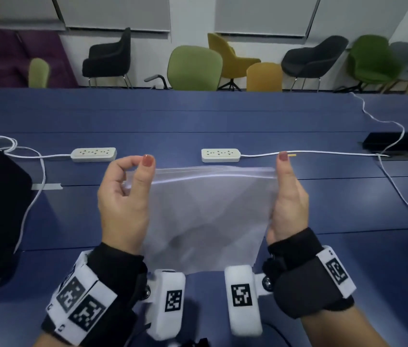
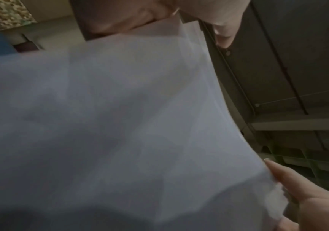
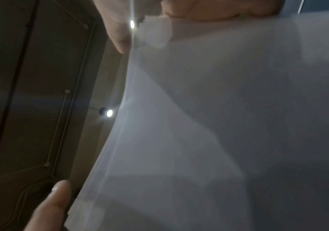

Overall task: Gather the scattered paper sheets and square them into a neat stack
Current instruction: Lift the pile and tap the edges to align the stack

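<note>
Blue table (image 1: 198,116) fills the room's foreground. Above it, 2 hands clamp 1 bundle of paper sheets (image 1: 205,216) upright between them: the left hand (image 1: 122,196) pinches its left edge, the right hand (image 1: 289,204) grips its right edge. Sheet count cannot be told. Beyond lie 2 power strips (image 1: 93,154), then 7 chairs (image 1: 194,67).

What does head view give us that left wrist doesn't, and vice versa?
Only head: both hands, left hand and right hand, flanking the paper sheets above the blue table, two power strips and chairs behind.
Only left wrist: the ceiling and the sheets' staggered edges close up.
Both: the sheets held upright, fingers at their sides.
</note>
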### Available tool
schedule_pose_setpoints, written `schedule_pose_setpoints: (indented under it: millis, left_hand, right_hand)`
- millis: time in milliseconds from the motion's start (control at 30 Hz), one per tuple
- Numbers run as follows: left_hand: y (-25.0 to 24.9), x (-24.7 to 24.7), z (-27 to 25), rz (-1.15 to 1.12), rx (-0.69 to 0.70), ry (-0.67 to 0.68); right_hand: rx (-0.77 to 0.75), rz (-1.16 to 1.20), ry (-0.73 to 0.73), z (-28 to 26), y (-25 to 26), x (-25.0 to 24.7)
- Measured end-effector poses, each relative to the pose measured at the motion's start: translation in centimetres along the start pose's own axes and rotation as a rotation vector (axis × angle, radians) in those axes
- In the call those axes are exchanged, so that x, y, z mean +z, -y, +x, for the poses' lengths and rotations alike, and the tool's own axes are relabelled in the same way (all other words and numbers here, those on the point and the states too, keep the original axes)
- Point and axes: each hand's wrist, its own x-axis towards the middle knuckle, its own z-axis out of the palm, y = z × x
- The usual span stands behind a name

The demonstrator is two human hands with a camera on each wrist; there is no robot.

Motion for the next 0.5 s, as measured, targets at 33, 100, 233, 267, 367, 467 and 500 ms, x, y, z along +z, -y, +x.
schedule_pose_setpoints:
  millis: [33,100,233,267,367,467,500]
  left_hand:
    - [-0.1,0.1,0.0,0.012,-0.013,-0.016]
    - [0.0,0.0,-0.3,0.009,-0.060,-0.028]
    - [-0.1,-0.5,-1.0,-0.034,-0.124,-0.043]
    - [-0.1,-0.5,-1.1,-0.042,-0.126,-0.057]
    - [0.1,-0.7,-1.1,-0.045,-0.114,-0.096]
    - [0.0,-0.7,-1.2,-0.007,-0.101,-0.120]
    - [0.1,-0.6,-1.2,-0.027,-0.098,-0.127]
  right_hand:
    - [-0.010,0.014,-0.031,-0.1,-0.2,0.0]
    - [-0.021,0.006,-0.054,-0.7,-0.3,-0.2]
    - [-0.039,-0.042,-0.072,-1.6,-0.4,-1.2]
    - [-0.059,-0.058,-0.076,-1.7,-0.5,-1.4]
    - [-0.068,-0.109,-0.065,-1.9,-1.0,-1.6]
    - [-0.089,-0.142,-0.052,-2.1,-0.8,-1.4]
    - [-0.109,-0.134,-0.049,-2.1,-0.8,-1.3]
